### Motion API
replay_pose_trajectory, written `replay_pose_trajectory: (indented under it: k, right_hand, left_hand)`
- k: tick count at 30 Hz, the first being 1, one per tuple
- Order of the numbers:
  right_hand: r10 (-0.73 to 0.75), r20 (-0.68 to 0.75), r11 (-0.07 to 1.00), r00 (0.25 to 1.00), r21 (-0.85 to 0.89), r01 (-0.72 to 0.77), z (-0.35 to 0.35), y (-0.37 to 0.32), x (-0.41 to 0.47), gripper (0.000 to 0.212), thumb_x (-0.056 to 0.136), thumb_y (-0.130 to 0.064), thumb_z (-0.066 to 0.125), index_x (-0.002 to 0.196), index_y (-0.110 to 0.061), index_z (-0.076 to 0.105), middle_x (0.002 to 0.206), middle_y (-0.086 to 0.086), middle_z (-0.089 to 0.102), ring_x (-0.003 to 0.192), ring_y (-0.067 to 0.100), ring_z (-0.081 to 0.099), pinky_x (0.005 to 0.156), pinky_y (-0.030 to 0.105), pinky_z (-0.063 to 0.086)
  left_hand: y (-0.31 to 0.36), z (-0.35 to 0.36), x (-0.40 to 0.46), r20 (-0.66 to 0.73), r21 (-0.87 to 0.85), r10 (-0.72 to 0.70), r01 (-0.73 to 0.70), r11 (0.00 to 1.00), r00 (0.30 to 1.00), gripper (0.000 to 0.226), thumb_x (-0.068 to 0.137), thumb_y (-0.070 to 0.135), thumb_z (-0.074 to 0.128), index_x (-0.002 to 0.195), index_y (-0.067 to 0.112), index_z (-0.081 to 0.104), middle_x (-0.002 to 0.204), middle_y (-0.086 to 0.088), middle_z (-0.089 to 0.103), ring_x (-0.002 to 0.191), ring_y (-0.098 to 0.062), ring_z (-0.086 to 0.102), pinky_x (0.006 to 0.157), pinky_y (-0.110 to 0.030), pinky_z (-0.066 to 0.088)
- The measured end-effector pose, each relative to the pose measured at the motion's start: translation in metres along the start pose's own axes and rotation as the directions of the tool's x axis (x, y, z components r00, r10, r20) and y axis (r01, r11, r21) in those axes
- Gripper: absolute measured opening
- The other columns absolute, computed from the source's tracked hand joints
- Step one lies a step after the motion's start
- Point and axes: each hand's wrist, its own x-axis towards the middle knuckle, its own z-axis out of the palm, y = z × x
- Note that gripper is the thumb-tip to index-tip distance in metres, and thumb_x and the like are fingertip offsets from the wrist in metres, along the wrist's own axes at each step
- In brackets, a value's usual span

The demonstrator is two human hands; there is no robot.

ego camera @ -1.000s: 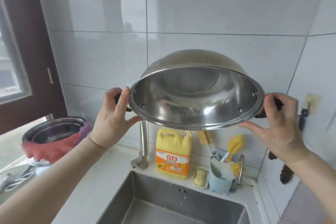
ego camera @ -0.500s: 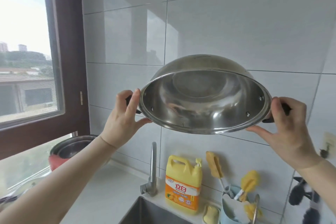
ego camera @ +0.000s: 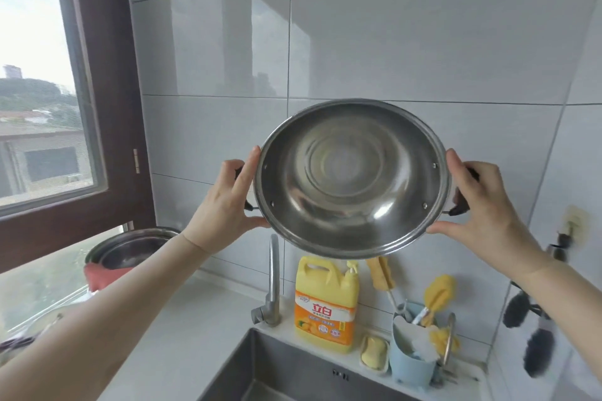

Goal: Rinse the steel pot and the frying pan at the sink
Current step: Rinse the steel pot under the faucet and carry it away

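Observation:
I hold the steel pot (ego camera: 351,177) up in the air in front of the tiled wall, its open inside turned toward me. My left hand (ego camera: 224,202) grips its dark left handle and my right hand (ego camera: 479,205) grips its dark right handle. Below it lies the steel sink (ego camera: 286,371) with the tap (ego camera: 273,283) at its back edge. No frying pan is identifiable; a second steel vessel (ego camera: 130,249) with a red cloth on its rim stands on the counter at the left, under the window.
A yellow detergent bottle (ego camera: 326,303), a soap dish (ego camera: 374,356) and a blue cup of brushes (ego camera: 412,365) line the back of the sink. Dark brushes (ego camera: 537,345) hang on the right wall. The window (ego camera: 35,81) is at the left.
The pot has tipped further, so its opening now faces me almost squarely. Both hands still hold the handles.

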Motion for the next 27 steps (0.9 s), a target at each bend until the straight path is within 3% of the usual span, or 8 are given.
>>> replay_pose_trajectory:
  k: [3, 5, 9, 11, 14, 18, 23, 27]
  right_hand:
    - [0.189, 0.266, 0.97, 0.945, 0.099, -0.222, 0.008, 0.006, -0.009, 0.141, 0.052, -0.022, 0.097, 0.151, -0.056, 0.002, 0.116, -0.003, 0.035, 0.083, -0.001, 0.048, 0.083, -0.003, 0.034]
    - [0.293, 0.464, 0.924, 0.836, 0.087, -0.372, 0.015, 0.008, -0.017, 0.14, 0.052, -0.03, 0.098, 0.146, -0.059, -0.001, 0.12, -0.004, 0.037, 0.087, -0.003, 0.044, 0.084, -0.001, 0.034]
    - [0.342, 0.748, 0.83, 0.569, 0.044, -0.556, 0.028, 0.007, -0.043, 0.138, 0.057, -0.032, 0.096, 0.155, -0.043, 0.001, 0.149, -0.012, 0.033, 0.132, 0.005, 0.035, 0.113, 0.027, 0.031]
    - [0.335, 0.824, 0.781, 0.458, 0.029, -0.624, 0.03, 0.003, -0.056, 0.131, 0.059, -0.026, 0.095, 0.154, -0.044, 0.007, 0.15, -0.016, 0.038, 0.135, 0.006, 0.039, 0.115, 0.034, 0.034]
    - [0.304, 0.892, 0.697, 0.335, 0.031, -0.717, 0.033, -0.003, -0.073, 0.117, 0.066, -0.012, 0.091, 0.153, -0.041, 0.019, 0.143, -0.022, 0.048, 0.132, 0.002, 0.046, 0.109, 0.032, 0.043]
    - [0.343, 0.892, 0.6, 0.294, 0.032, -0.799, 0.036, -0.006, -0.09, 0.114, 0.068, -0.005, 0.09, 0.157, -0.029, 0.023, 0.14, -0.015, 0.049, 0.132, 0.003, 0.046, 0.104, 0.032, 0.049]
    - [0.357, 0.886, 0.543, 0.297, 0.061, -0.837, 0.034, -0.008, -0.1, 0.105, 0.066, -0.007, 0.091, 0.147, -0.045, 0.036, 0.137, -0.013, 0.057, 0.129, 0.006, 0.05, 0.101, 0.044, 0.051]
    - [0.378, 0.881, 0.516, 0.285, 0.054, -0.855, 0.027, -0.015, -0.111, 0.102, 0.064, -0.013, 0.093, 0.138, -0.058, 0.039, 0.129, -0.029, 0.059, 0.124, -0.007, 0.051, 0.097, 0.032, 0.053]
  left_hand:
    - [-0.005, 0.016, -0.011, 0.291, -0.125, -0.127, 0.169, 0.978, 0.948, 0.145, 0.056, 0.036, 0.096, 0.152, 0.049, -0.013, 0.116, 0.003, 0.032, 0.081, -0.017, 0.051, 0.081, -0.029, 0.052]
    - [-0.009, 0.03, -0.021, 0.487, -0.162, -0.173, 0.283, 0.945, 0.856, 0.147, 0.053, 0.042, 0.096, 0.148, 0.056, -0.015, 0.117, 0.004, 0.033, 0.096, -0.015, 0.05, 0.088, -0.028, 0.046]
    - [-0.015, 0.059, -0.051, 0.765, -0.167, -0.144, 0.409, 0.897, 0.628, 0.142, 0.052, 0.046, 0.095, 0.133, 0.072, -0.018, 0.112, 0.015, 0.034, 0.085, -0.002, 0.049, 0.087, -0.021, 0.041]
    - [-0.019, 0.069, -0.063, 0.848, -0.124, -0.132, 0.435, 0.892, 0.514, 0.141, 0.054, 0.046, 0.094, 0.141, 0.064, -0.015, 0.11, 0.013, 0.04, 0.078, -0.005, 0.049, 0.081, -0.019, 0.043]
    - [-0.025, 0.08, -0.074, 0.924, -0.09, -0.111, 0.489, 0.868, 0.367, 0.136, 0.059, 0.039, 0.092, 0.153, 0.049, -0.006, 0.101, 0.006, 0.057, 0.083, -0.013, 0.061, 0.076, -0.02, 0.048]
    - [-0.027, 0.084, -0.074, 0.957, -0.103, -0.064, 0.538, 0.837, 0.283, 0.133, 0.056, 0.038, 0.09, 0.153, 0.052, 0.0, 0.078, 0.013, 0.054, 0.062, 0.0, 0.063, 0.063, -0.01, 0.045]
    - [-0.025, 0.087, -0.067, 0.958, -0.14, -0.017, 0.519, 0.844, 0.286, 0.128, 0.059, 0.033, 0.091, 0.152, 0.052, 0.005, 0.076, 0.014, 0.059, 0.059, 0.012, 0.058, 0.06, -0.005, 0.043]
    - [-0.02, 0.085, -0.061, 0.957, -0.206, 0.06, 0.524, 0.826, 0.283, 0.112, 0.064, 0.027, 0.091, 0.125, 0.077, 0.011, 0.067, 0.024, 0.062, 0.059, 0.003, 0.06, 0.059, -0.011, 0.047]
